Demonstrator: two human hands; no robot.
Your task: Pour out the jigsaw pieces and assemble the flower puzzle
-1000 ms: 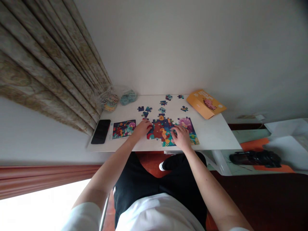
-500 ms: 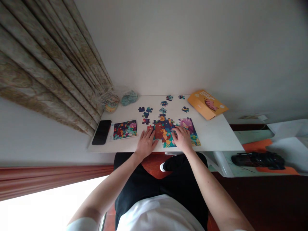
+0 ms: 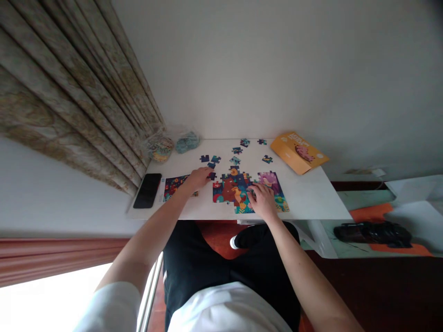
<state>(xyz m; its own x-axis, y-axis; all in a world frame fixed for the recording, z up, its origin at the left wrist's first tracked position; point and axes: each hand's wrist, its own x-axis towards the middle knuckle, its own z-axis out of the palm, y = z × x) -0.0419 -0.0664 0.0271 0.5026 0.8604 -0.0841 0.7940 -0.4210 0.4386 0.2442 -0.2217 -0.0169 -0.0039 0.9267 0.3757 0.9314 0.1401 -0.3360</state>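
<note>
A partly joined jigsaw puzzle (image 3: 228, 189) with a brown animal and bright plants lies at the table's front edge. My left hand (image 3: 200, 177) reaches over the picture sheet (image 3: 170, 188), its fingertips closed on the edge of a dark loose puzzle piece (image 3: 213, 176). Another loose piece (image 3: 211, 165) lies just behind those fingers. My right hand (image 3: 263, 197) rests on the right part of the puzzle, beside a purple section (image 3: 273, 179). Its thumb and fingers are apart, and its palm side is hidden.
Several loose pieces, among them a pale one (image 3: 235, 160), lie toward the wall. An orange box (image 3: 297, 152) stands at the back right. A black phone (image 3: 147, 191) and two bagged bundles, one teal (image 3: 187, 142), one yellowish (image 3: 161, 148), are at left. A camera (image 3: 374, 234) lies lower right.
My left hand has left the puzzle's left edge and moved back and left to the dark loose piece, uncovering the puzzle's lower left corner. My right hand stays in place.
</note>
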